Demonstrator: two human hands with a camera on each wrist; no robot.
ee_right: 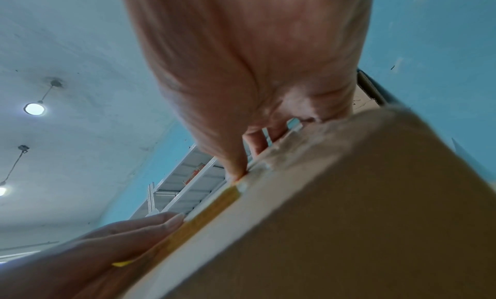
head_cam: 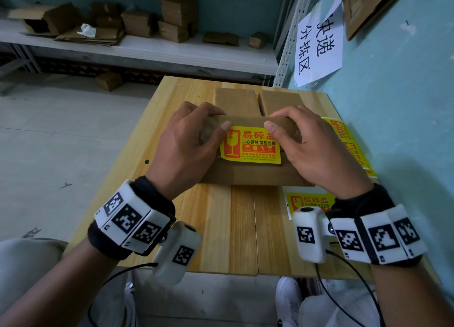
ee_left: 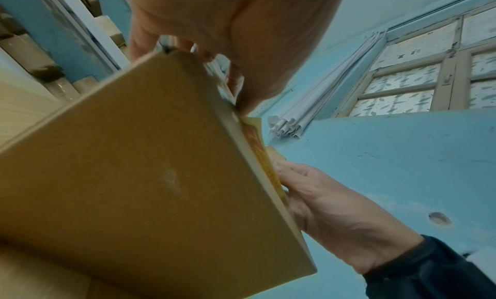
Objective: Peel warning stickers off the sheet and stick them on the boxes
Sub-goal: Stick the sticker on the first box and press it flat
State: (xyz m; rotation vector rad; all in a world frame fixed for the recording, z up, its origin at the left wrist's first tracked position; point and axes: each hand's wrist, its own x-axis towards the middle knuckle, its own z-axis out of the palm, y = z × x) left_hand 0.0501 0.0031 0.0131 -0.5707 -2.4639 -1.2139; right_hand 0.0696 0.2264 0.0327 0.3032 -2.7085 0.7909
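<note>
- The yellow warning sticker (head_cam: 250,146) lay flat on the top face of the nearest cardboard box (head_cam: 248,174), which sat on the wooden desk (head_cam: 216,218) directly ahead of the person, its long side running left to right.
- The sticker's long axis ran the same way as the box, so one hand stood at each end; neither was clearly nearer, and the two hands were apart with the sticker's width between them.
- The left hand (head_cam: 194,140) clasped the box's left end: fingers curled over the far edge, thumb pressed on the sticker's upper left corner.
- The right hand (head_cam: 307,145) mirrored it at the right end, fingers hooked over the far top edge and thumb down on the sticker's upper right part.
- From the left wrist view the box (ee_left: 139,165) looked tipped up off the desk on the near side, a thin line of yellow showing along its top edge; I could not tell how far it was lifted.
- Two more boxes (head_cam: 258,100) stood just behind, side by side, no sticker visible on their tops.
- The sticker sheet (head_cam: 351,145) lay to the right of the held box, against the blue wall, and another sticker piece (head_cam: 309,200) lay on the desk near the right wrist.
- My guess was that smoothing the sticker outward along its length came next.
</note>
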